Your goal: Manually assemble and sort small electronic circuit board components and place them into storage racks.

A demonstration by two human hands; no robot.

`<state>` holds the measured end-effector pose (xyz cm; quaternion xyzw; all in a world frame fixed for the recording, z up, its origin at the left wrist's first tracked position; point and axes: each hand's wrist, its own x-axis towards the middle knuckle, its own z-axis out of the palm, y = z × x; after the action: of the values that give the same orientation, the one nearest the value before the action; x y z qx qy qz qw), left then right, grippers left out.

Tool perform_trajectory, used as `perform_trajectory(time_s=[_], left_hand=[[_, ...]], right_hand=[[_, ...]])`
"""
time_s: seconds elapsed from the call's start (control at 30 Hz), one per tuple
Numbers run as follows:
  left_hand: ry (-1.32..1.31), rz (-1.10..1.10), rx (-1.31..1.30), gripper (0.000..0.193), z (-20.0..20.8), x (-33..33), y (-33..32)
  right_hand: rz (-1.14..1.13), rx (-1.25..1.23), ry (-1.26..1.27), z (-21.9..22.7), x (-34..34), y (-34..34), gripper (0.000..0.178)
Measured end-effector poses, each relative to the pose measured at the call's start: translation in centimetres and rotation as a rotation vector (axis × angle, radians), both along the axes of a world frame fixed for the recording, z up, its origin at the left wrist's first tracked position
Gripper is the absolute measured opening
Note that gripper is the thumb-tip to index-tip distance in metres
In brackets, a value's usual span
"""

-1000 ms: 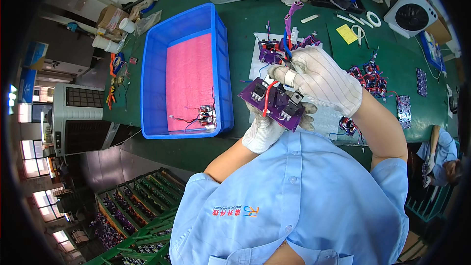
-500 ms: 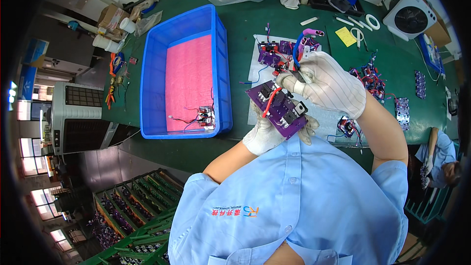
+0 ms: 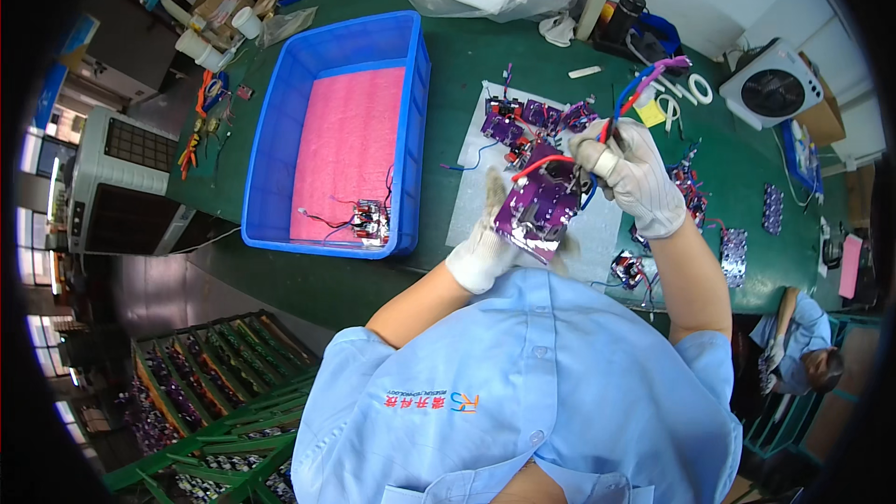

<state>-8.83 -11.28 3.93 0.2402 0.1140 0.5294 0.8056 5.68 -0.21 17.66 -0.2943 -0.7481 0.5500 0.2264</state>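
My left hand (image 3: 483,252), in a white glove, grips a purple circuit board (image 3: 534,208) by its edges in front of my chest. Dark components and shiny solder show on the tilted board. My gloved right hand (image 3: 637,177) is closed on a bundle of wires (image 3: 620,110) just right of the board. Red, blue and purple wires stick up past its fingers. One red wire (image 3: 544,162) arches over the board's far edge to that hand. Behind the board, several purple boards with wires (image 3: 542,115) lie on a white sheet (image 3: 469,203).
A blue bin (image 3: 419,131) with a pink liner stands to the left, one wired board (image 3: 370,221) in its near corner. More boards (image 3: 734,257) lie at right. A white fan (image 3: 771,91) stands far right. A co-worker (image 3: 799,341) sits beyond the table's right end.
My right hand has moved right and slightly nearer with the wires, which now stand higher and farther right. The board has turned and tilted in my left hand. The whole view has shifted slightly.
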Motion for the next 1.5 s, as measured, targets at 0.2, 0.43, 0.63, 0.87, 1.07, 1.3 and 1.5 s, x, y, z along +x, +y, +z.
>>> perform_trajectory(time_s=[0.2, 0.43, 0.63, 0.87, 1.07, 1.3, 1.5], left_hand=[[0.875, 0.894, 0.525, 0.100, 2.2, 0.7, 0.8], [0.177, 0.733, 0.288, 0.084, 2.4, 0.0, -0.1], [0.183, 0.295, -0.162, 0.083, -1.7, -3.4, 0.5], [-0.077, 0.155, -0.225, 0.100, -0.7, -3.4, -1.5], [-0.310, -0.022, -0.116, 0.095, 0.4, -3.0, -2.2], [-0.201, 0.102, -0.296, 0.079, 0.8, -2.8, -2.7], [0.020, 0.169, -0.250, 0.076, 1.1, -2.3, -3.1]], right_hand=[[-0.007, 0.293, 0.077, -1.6, 0.5, 0.0, 0.021], [-0.108, 0.346, 0.265, -6.7, -1.0, -6.1, 0.008], [0.106, 1.132, -0.155, -4.7, -2.9, -7.1, 0.019], [0.494, 0.740, -0.387, 0.3, -0.5, -6.4, 0.036], [0.191, 0.698, -0.270, 0.2, 1.1, -4.6, 0.048], [0.055, 0.740, -0.267, -1.3, -0.2, -4.9, 0.022], [0.220, 0.792, -0.390, -1.1, 0.3, -4.7, 0.017]])
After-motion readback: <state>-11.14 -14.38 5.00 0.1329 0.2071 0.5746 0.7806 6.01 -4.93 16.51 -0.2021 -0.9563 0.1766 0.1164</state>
